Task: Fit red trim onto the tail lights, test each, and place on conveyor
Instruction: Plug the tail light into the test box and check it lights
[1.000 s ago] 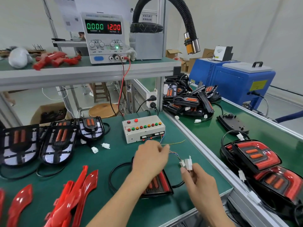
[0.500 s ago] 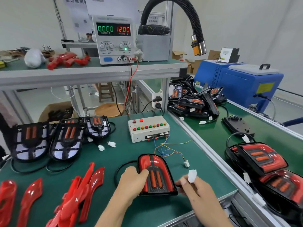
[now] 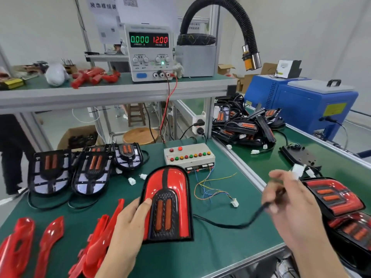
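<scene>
Unplugged from the tester's lead (image 3: 234,203) a second ago, the trimmed tail light (image 3: 167,203) lifts off the surface (image 3: 216,249) — left hand (image 3: 128,223) gripping its edge, right hand (image 3: 289,205) pinching its cable (image 3: 230,224) — seemingly conveyor-bound (image 3: 281,157).

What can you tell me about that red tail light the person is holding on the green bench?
The tail light is arch-shaped, with glossy red trim in a black rim and two orange strips in a black textured centre. It is tilted up, its lower edge near the green mat. The left hand grips its left edge; its black cable runs to the right hand.
</scene>
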`<state>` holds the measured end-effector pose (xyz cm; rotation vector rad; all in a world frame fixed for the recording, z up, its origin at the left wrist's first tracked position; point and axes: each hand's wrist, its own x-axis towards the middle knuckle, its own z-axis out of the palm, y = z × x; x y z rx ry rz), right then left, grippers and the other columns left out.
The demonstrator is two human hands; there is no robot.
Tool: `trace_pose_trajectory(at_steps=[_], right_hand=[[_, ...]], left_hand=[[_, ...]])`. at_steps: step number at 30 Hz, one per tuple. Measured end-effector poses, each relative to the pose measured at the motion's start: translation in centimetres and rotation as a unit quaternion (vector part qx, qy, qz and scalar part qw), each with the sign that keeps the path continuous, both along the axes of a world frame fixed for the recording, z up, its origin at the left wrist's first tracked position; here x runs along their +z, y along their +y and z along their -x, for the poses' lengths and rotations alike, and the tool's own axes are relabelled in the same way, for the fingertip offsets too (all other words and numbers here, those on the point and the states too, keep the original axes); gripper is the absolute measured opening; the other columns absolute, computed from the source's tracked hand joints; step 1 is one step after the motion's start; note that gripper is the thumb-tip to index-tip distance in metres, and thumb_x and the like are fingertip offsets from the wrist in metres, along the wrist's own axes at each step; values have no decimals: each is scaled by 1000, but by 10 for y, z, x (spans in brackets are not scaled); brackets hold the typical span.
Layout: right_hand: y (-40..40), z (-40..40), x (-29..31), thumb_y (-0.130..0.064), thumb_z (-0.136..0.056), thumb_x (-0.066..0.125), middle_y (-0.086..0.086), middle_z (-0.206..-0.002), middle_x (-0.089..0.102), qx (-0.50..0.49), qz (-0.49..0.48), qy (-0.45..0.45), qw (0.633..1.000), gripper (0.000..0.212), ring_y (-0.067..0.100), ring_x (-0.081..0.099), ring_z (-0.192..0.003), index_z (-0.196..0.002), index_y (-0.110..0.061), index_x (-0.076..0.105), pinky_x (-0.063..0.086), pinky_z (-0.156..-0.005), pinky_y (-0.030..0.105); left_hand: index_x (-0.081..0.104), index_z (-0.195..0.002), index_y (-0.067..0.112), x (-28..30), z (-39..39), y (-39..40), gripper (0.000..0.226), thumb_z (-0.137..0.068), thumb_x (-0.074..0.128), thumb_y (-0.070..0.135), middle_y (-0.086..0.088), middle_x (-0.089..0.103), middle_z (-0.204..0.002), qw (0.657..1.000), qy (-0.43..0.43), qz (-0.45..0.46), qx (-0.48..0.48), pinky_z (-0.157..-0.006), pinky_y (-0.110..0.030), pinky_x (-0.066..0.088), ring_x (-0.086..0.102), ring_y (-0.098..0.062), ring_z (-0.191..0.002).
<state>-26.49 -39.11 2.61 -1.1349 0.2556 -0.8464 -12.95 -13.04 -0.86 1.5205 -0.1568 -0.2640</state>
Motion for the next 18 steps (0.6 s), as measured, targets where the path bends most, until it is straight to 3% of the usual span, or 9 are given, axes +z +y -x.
trace_pose_trajectory(at_steps=[2, 5, 7, 9, 11, 13, 16, 18], right_hand=[[-2, -5, 15, -29, -95, 45, 9, -68, 64, 32, -24, -55, 998, 28, 17, 55, -50, -81, -17, 67, 50, -49, 22], [8, -6, 23, -19, -98, 39, 14, -88, 71, 82, 5, -119, 989, 32, 24, 69, -70, -81, -14, 65, 61, -71, 32], [21, -4, 18, -15, -101, 38, 18, -99, 70, 106, 42, -134, 984, 35, 32, 71, -84, -81, -13, 66, 60, -83, 39], [36, -5, 9, -16, -99, 47, 19, -104, 69, 138, 85, -131, 978, 30, 37, 71, -94, -78, -12, 69, 58, -89, 44], [55, -3, 7, -40, -89, 69, 10, -102, 72, 169, 153, -99, 969, 28, 35, 72, -94, -73, -19, 75, 59, -87, 46], [70, 5, 6, -64, -88, 61, 0, -106, 73, 181, 276, -51, 943, 46, 32, 71, -96, -77, -23, 76, 59, -86, 45], [83, 18, -9, -40, -101, 55, -7, -112, 70, 190, 373, 25, 908, 34, 14, 67, -99, -82, -21, 76, 52, -89, 26], [90, 18, -20, -15, -104, 54, 3, -109, 69, 222, 325, 87, 915, 21, 11, 67, -97, -97, -16, 74, 49, -88, 19]], left_hand=[[83, -93, 22, 3, 3, -4, 32, -104, 53, 20, -7, 80, -98, 997, 58, 55, 24, -75, -30, 56, 77, -18, -91], [79, -90, 6, 3, 5, -10, 23, -98, 63, 19, -10, 79, -92, 975, 153, 127, 96, -72, -36, 51, 77, -16, -73], [77, -88, 9, 6, 8, -15, 18, -94, 67, 22, -10, 79, -85, 966, 189, 143, 103, -69, -36, 50, 74, -17, -62], [78, -77, 16, 5, 12, -19, 24, -93, 65, 28, -5, 75, -74, 955, 238, 156, 83, -76, -43, 51, 69, -21, -63], [78, -78, 18, 6, 15, -23, 27, -94, 59, 29, -9, 73, -80, 930, 297, 208, 56, -89, -58, 49, 66, -27, -77], [72, -93, 9, 8, 18, -30, 24, -96, 54, 25, -16, 71, -93, 895, 330, 295, 50, -85, -60, 55, 65, -32, -83], [66, -93, 4, 12, 20, -42, 22, -89, 56, 24, -19, 69, -84, 839, 339, 422, 54, -63, -50, 61, 65, -32, -72], [69, -92, 3, 16, 22, -47, 31, -76, 59, 27, -16, 70, -77, 809, 336, 482, 35, -75, -55, 58, 67, -28, -60]])
